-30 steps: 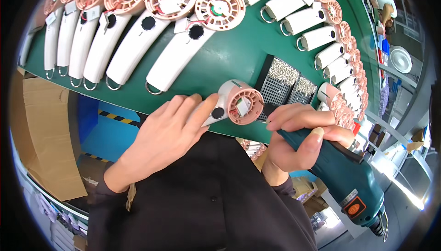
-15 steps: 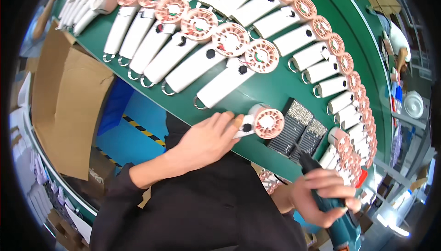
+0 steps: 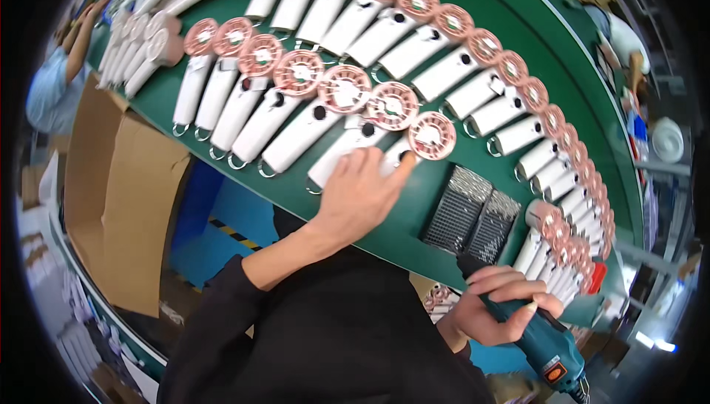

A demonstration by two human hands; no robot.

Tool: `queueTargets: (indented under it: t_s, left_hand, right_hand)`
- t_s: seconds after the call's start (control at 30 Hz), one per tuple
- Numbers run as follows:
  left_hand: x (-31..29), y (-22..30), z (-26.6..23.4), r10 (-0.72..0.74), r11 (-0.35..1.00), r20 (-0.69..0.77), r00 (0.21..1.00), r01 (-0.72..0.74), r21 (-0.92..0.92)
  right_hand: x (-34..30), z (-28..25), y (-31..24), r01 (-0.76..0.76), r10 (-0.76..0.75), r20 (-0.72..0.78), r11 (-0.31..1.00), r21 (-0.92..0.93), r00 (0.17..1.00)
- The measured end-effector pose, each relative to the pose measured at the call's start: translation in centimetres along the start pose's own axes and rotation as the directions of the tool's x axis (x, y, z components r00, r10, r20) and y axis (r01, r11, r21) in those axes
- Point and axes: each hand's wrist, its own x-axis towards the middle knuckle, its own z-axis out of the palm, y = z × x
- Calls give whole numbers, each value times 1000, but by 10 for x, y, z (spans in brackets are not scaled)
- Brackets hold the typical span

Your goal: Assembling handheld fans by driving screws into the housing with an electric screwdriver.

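Observation:
My left hand (image 3: 362,195) is closed round the white handle of a handheld fan (image 3: 432,136). Its round pink head points away from me, and most of the handle is hidden under my fingers. This fan lies at the right end of the near row, close beside another handheld fan (image 3: 347,151). In my right hand (image 3: 506,306) is a teal electric screwdriver (image 3: 543,341), gripped round its body. Its black nose is by the lower edge of a black screw tray (image 3: 452,220), which has two sections with many small screws heaped at their far ends.
A second row of white and pink fans (image 3: 444,75) curves across the green table (image 3: 569,56). More fans (image 3: 543,245) cluster beyond the tray, and others (image 3: 159,49) pile up at far left. An open cardboard box (image 3: 126,204) stands left. Other people (image 3: 55,86) work at the edges.
My left hand has moved the fan away from me, up to the end of the near row. The screwdriver has shifted slightly left, with its nose closer to the tray's near edge.

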Motion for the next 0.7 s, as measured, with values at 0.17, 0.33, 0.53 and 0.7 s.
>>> queueTargets:
  t_s: [0.17,0.33,0.53,0.7]
  left_hand:
    - [2,4,-9,-43,999,39,998,43,4]
    - [5,-35,-35,60,995,-354,933,-82,-50]
    - [-8,-255,-102,-215,842,-679,702,485,235]
    - [-80,-427,-164,-294,562,-218,931,353,748]
  right_hand:
    - [0,-3,-4,-34,30,-52,996,-79,998]
    - [5,-39,-15,-82,58,-146,983,-163,988]
    - [9,-55,-8,-129,101,-246,987,-99,964]
    - [11,-26,5,-142,114,-200,981,-129,973]
